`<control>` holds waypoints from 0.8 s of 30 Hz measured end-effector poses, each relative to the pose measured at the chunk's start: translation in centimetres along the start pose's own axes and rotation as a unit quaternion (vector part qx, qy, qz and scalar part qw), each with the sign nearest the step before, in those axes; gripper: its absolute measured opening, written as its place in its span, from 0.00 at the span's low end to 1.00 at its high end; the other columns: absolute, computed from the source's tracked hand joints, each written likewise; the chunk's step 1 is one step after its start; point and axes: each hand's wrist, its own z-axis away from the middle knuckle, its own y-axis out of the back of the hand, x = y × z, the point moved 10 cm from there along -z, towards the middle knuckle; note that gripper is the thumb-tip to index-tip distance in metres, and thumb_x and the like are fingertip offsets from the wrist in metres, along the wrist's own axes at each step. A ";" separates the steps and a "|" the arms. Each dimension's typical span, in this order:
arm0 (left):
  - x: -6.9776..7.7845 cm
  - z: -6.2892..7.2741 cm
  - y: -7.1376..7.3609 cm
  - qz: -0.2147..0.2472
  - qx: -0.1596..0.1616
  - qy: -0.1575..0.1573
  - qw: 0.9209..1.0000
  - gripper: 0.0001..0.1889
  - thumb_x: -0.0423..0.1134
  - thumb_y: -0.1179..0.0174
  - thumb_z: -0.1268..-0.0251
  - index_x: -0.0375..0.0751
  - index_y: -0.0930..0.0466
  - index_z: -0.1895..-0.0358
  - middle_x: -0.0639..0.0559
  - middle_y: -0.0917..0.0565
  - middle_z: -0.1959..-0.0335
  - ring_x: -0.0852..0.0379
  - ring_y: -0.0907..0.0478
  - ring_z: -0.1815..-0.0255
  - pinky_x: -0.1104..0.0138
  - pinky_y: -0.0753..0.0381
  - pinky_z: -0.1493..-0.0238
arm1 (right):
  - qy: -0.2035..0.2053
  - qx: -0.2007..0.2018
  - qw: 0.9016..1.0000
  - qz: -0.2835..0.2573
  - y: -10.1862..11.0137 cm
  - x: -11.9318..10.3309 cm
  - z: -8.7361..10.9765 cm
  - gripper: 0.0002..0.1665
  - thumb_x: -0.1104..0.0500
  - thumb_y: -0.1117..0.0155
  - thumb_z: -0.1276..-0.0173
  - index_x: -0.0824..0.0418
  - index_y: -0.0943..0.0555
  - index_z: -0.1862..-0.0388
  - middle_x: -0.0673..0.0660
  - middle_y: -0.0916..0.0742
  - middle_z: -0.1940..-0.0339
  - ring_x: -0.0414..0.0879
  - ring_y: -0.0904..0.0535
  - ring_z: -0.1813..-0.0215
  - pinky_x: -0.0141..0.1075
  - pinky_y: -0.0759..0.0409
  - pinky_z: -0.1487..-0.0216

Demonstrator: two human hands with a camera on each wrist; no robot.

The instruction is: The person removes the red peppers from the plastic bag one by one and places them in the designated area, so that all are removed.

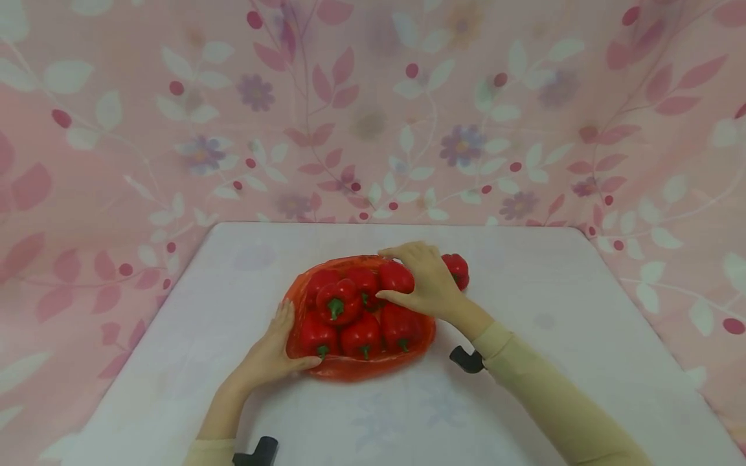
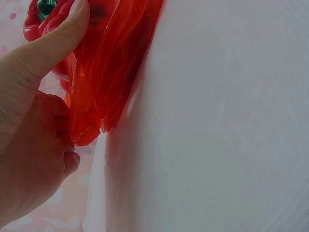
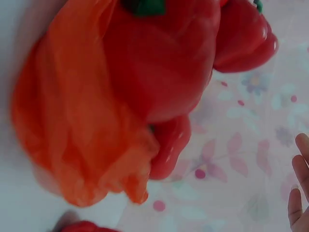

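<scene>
While the left hand [image 1: 271,349] grips a red bag [image 1: 364,371], the right hand [image 1: 430,283] hovers spread above a pepper [image 1: 397,277].

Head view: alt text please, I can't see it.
A person's left hand touches the left side of an open red plastic bag of red peppers; the right hand is over peppers at its right. One more pepper lies right of the bag on the white table.
</scene>
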 end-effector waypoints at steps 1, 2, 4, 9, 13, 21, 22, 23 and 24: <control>0.0 0.0 0.0 0.001 -0.001 0.000 1.000 0.65 0.65 0.31 0.54 0.31 0.62 0.24 0.37 0.61 0.22 0.37 0.65 0.23 0.40 0.47 0.32 | 0.001 -0.002 1.000 0.001 -0.2 -0.3 -0.2 0.39 0.44 0.22 0.50 0.58 0.24 0.42 0.52 0.18 0.46 0.49 0.26 0.45 0.48 0.30 0.47; 0.0 -0.1 -0.1 0.002 -0.001 0.000 1.000 0.65 0.65 0.31 0.54 0.31 0.62 0.24 0.36 0.61 0.22 0.37 0.65 0.23 0.40 0.47 0.32 | 0.003 -0.005 1.000 -0.001 -0.5 -0.7 -0.4 0.39 0.44 0.22 0.50 0.58 0.24 0.42 0.52 0.18 0.46 0.49 0.26 0.45 0.47 0.30 0.47; 0.1 -0.1 -0.1 0.004 -0.002 0.000 1.000 0.65 0.64 0.30 0.54 0.31 0.61 0.24 0.37 0.61 0.22 0.37 0.65 0.23 0.40 0.48 0.32 | 0.004 -0.013 1.000 0.002 -1.0 -1.3 -0.7 0.39 0.43 0.23 0.50 0.57 0.24 0.42 0.51 0.18 0.47 0.47 0.27 0.45 0.45 0.31 0.48; 0.0 -0.2 -0.2 0.004 -0.004 0.002 1.000 0.65 0.63 0.30 0.54 0.31 0.61 0.24 0.37 0.61 0.22 0.37 0.66 0.23 0.41 0.48 0.32 | 0.016 -0.034 0.999 0.003 -2.3 -2.8 -1.4 0.38 0.41 0.25 0.48 0.54 0.25 0.41 0.50 0.18 0.48 0.45 0.28 0.45 0.43 0.31 0.47; 0.0 -0.2 -0.2 -0.001 -0.003 -0.002 1.000 0.64 0.63 0.30 0.54 0.31 0.61 0.24 0.36 0.61 0.22 0.37 0.65 0.23 0.41 0.48 0.32 | 0.027 -0.037 0.999 -0.011 -2.9 -3.8 -1.9 0.38 0.41 0.26 0.47 0.54 0.26 0.41 0.50 0.19 0.47 0.45 0.28 0.44 0.42 0.32 0.46; 0.0 -0.1 -0.1 0.000 -0.002 0.001 1.000 0.64 0.63 0.30 0.54 0.32 0.61 0.24 0.37 0.61 0.22 0.37 0.65 0.23 0.40 0.46 0.33 | 0.028 -0.052 0.998 -0.026 -4.2 -4.7 -2.5 0.38 0.40 0.26 0.46 0.53 0.27 0.39 0.49 0.19 0.46 0.43 0.29 0.44 0.41 0.32 0.44; 0.0 -0.1 -0.1 0.000 -0.003 0.001 1.000 0.64 0.63 0.30 0.54 0.32 0.61 0.24 0.37 0.61 0.22 0.36 0.65 0.23 0.40 0.47 0.33 | 0.027 -0.053 0.998 -0.027 -4.3 -4.8 -2.5 0.39 0.40 0.26 0.46 0.53 0.27 0.39 0.49 0.19 0.46 0.43 0.29 0.44 0.41 0.33 0.44; 0.0 -0.1 -0.1 0.000 -0.004 0.001 1.000 0.64 0.63 0.30 0.54 0.31 0.61 0.24 0.37 0.61 0.22 0.36 0.65 0.24 0.40 0.47 0.33 | 0.025 -0.053 0.998 -0.026 -4.4 -4.8 -2.6 0.39 0.40 0.26 0.46 0.53 0.27 0.39 0.49 0.19 0.46 0.43 0.29 0.44 0.41 0.33 0.43; 0.0 0.0 -0.1 0.001 -0.005 0.002 1.000 0.64 0.63 0.30 0.54 0.31 0.61 0.24 0.37 0.62 0.22 0.36 0.65 0.24 0.39 0.47 0.33 | 0.022 -0.053 0.998 -0.025 -4.6 -4.9 -2.7 0.39 0.40 0.26 0.46 0.53 0.27 0.39 0.49 0.19 0.47 0.43 0.29 0.44 0.41 0.33 0.43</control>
